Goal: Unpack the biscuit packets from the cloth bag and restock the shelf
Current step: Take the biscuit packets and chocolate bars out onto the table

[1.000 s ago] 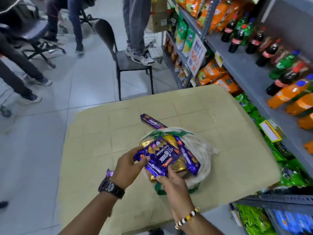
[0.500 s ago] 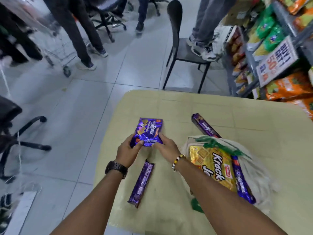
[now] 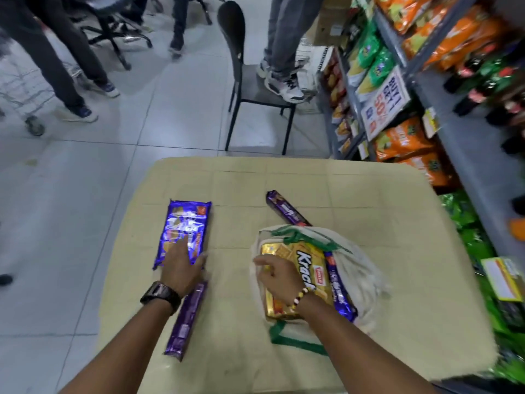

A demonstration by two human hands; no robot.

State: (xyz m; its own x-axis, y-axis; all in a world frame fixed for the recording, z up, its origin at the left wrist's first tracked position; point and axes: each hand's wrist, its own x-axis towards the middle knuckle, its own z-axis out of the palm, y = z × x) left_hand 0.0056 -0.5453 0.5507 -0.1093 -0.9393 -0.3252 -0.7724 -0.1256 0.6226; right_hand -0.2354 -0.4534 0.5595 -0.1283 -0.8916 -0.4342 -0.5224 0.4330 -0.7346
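Observation:
A white cloth bag [image 3: 360,268] with green handles lies open on the beige table [image 3: 341,191]. Inside it are a gold Krack Jack packet [image 3: 309,260] and a slim purple packet [image 3: 338,291]. My right hand [image 3: 277,275] rests on the gold packet's left edge, fingers curled over it. A wide purple biscuit packet [image 3: 183,223] lies flat at the table's left, with my left hand [image 3: 181,265] lying on its near end, fingers spread. A slim purple packet [image 3: 186,322] lies beneath my left wrist. Another slim purple packet [image 3: 287,209] lies beyond the bag.
A grey shelf unit [image 3: 466,155] at the right holds orange and green snack bags, drink bottles and a promotion sign [image 3: 386,103]. A black chair [image 3: 247,78] stands beyond the table with a person's feet on it. Several people's legs and an office chair [image 3: 113,32] fill the far floor.
The wide purple packet left the bag and was laid flat at the table's left. My right hand let go of it and came back to the gold packet in the bag.

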